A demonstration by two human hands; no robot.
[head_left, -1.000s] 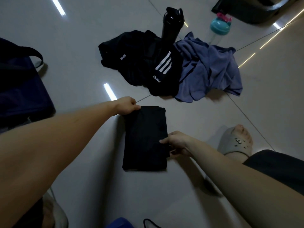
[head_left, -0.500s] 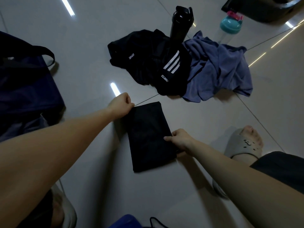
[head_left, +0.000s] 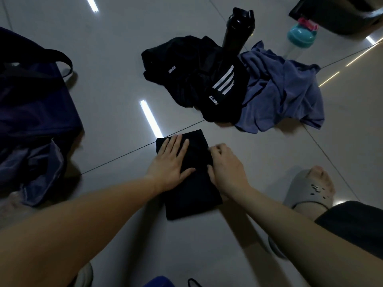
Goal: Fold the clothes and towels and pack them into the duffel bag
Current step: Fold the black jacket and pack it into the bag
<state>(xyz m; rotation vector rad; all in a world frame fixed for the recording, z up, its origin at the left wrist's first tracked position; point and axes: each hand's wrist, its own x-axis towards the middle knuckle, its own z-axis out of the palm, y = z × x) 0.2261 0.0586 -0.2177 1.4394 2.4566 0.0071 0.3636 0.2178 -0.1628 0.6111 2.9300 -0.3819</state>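
Pressing flat, the left hand (head_left: 172, 162) lay open on the folded black garment (head_left: 192, 195), fingers straight and spread over its far left part. A second before, that hand had been a fist gripping the far left corner. The right hand (head_left: 227, 169) had slid from the middle of the right edge to its far end. Its fingers were curled over that edge, but motion blur hid whether they actually pinched cloth. The garment itself had turned a little on the floor (head_left: 107, 83) and lay tilted under both hands as a narrow rectangle.

I judged the folding of this piece to be finished, with the hands only smoothing it. It was ready to be lifted into the duffel bag (head_left: 35, 104), which sat well off beyond the left hand.

Past the fingertips, a heap of black clothes (head_left: 186, 69) and a blue towel (head_left: 284, 92) lay touching each other, unfolded, so most of the task remained. A black bottle (head_left: 238, 30) stood behind the heap, and a teal-capped bottle (head_left: 300, 37) behind the towel.

On the heap, three white stripes sat above white letters seen upside down, reading "PORTS", probably the end of "SPORTS". A second small white word further left was too small to read.
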